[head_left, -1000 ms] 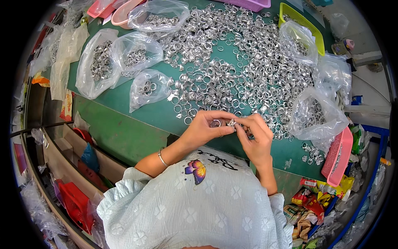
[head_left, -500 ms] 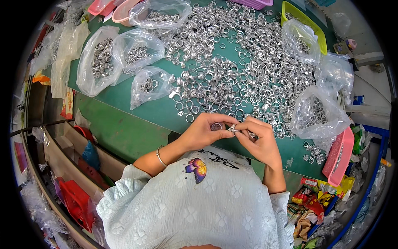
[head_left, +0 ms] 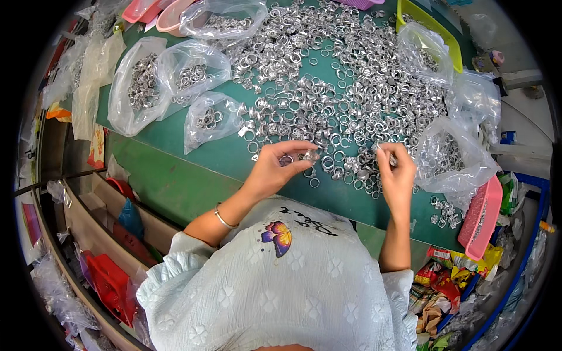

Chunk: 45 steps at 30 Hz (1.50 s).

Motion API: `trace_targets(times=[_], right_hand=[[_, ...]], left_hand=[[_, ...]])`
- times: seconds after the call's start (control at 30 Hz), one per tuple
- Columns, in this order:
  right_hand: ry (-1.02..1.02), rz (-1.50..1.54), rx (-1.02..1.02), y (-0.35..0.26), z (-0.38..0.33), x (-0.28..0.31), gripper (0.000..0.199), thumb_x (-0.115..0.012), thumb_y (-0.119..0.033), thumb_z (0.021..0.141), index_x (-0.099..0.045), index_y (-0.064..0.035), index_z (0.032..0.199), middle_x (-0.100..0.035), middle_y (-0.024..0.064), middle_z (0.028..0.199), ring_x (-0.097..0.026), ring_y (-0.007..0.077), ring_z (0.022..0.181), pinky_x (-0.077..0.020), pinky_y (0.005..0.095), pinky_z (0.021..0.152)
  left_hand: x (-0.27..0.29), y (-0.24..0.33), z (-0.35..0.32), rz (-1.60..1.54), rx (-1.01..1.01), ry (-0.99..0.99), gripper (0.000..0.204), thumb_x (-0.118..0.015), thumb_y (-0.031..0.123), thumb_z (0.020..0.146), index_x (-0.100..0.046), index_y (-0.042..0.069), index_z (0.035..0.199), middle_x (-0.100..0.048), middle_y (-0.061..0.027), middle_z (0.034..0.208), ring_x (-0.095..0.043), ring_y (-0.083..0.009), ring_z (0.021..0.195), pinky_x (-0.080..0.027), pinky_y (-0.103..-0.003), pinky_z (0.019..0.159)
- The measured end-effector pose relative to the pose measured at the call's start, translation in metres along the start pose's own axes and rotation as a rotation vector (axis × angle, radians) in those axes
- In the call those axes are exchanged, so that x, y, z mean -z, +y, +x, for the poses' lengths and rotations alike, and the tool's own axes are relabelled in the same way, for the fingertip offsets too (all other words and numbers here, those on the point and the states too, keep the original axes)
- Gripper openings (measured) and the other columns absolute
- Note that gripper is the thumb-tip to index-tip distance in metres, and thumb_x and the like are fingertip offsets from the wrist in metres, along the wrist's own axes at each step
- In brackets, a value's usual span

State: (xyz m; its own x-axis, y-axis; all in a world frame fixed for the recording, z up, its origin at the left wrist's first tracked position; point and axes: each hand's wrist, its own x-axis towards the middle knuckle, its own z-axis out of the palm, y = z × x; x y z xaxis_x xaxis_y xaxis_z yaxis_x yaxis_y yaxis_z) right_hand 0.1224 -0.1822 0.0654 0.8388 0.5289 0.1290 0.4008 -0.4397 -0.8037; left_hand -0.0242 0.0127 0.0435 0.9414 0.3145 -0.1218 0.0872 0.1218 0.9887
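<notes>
Silvery metal rings (head_left: 298, 111) lie in a broad heap over the green table (head_left: 193, 167). My left hand (head_left: 275, 167) is closed at the near edge of the heap, with a few rings (head_left: 310, 155) held between thumb and fingers. Over the heap's near right part, my right hand (head_left: 399, 169) is pinched at the fingertips. Whatever sits in that pinch blends with the rings below and cannot be made out. Close to the right hand stands an open clear plastic bag (head_left: 426, 161) with rings inside.
More clear bags of rings, one a small bag (head_left: 196, 126), stand on the left. A pink basket (head_left: 480, 222) sits at the right edge beside a small ring pile (head_left: 446, 213). A yellow-green basket (head_left: 451, 44) stands far right. Left of me is a drawer (head_left: 111, 216).
My hands were together near the table's front edge, fingering rings. Now they are apart: the left has shifted left and slightly away, the right has moved right and forward over the heap.
</notes>
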Motion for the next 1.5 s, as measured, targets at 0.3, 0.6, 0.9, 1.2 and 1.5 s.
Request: trace_targets(times=[0.3,0.6,0.9,1.2,1.5], right_hand=[[-0.446,0.175,0.104,-0.033,-0.02,-0.031,0.044,-0.07,-0.005,0.071,-0.053,-0.0053,0.111,-0.047,0.0069,0.087,-0.051,0.0182,0.082,-0.0424,0.0287,0.069],[-0.31,1.589,-0.422,0.002,-0.008,-0.014,0.019,-0.047,-0.019,0.089,-0.054,-0.001,0.089,-0.05,0.0072,0.083,-0.047,0.0136,0.065,-0.0365,0.0244,0.05],[0.173,-0.127,0.057,0.052,0.063,-0.025,0.017,-0.055,-0.014,0.086,-0.064,-0.0005,0.09,-0.057,0.0077,0.067,-0.054,0.0235,0.054,-0.0405,0.0327,0.047],[-0.189,-0.419,0.273,0.02,0.054,-0.037,0.017,-0.053,-0.006,0.081,-0.062,-0.0031,0.094,-0.061,0.0163,0.081,-0.06,0.0339,0.064,-0.0476,0.0424,0.059],[0.02,-0.325,0.105,0.022,0.109,-0.043,0.016,-0.062,-0.015,0.078,-0.066,-0.005,0.089,-0.063,0.0141,0.075,-0.061,0.032,0.071,-0.0471,0.0395,0.061]], left_hand=[[-0.016,-0.018,0.002,-0.467,0.399,-0.188,0.025,-0.058,0.022,0.087,-0.061,0.001,0.1,-0.064,-0.0059,0.082,-0.037,-0.0023,0.053,-0.028,-0.017,0.047],[-0.012,-0.012,-0.004,-0.371,0.378,-0.103,0.027,-0.05,0.024,0.091,-0.057,0.004,0.109,-0.062,-0.0048,0.083,-0.031,-0.0023,0.05,-0.026,-0.017,0.045],[-0.014,-0.024,-0.011,-0.022,0.187,-0.118,0.022,-0.056,0.013,0.086,-0.058,0.003,0.105,-0.063,-0.0027,0.08,-0.056,-0.005,0.072,-0.043,-0.02,0.064],[-0.009,-0.019,-0.005,0.053,0.191,-0.105,0.023,-0.055,0.011,0.086,-0.058,0.003,0.108,-0.062,-0.0037,0.079,-0.056,-0.0058,0.073,-0.044,-0.021,0.063],[-0.016,-0.004,0.03,0.355,-0.064,-0.043,0.024,-0.052,-0.001,0.084,-0.058,0.004,0.107,-0.061,-0.0071,0.089,-0.057,-0.0135,0.076,-0.043,-0.024,0.063]])
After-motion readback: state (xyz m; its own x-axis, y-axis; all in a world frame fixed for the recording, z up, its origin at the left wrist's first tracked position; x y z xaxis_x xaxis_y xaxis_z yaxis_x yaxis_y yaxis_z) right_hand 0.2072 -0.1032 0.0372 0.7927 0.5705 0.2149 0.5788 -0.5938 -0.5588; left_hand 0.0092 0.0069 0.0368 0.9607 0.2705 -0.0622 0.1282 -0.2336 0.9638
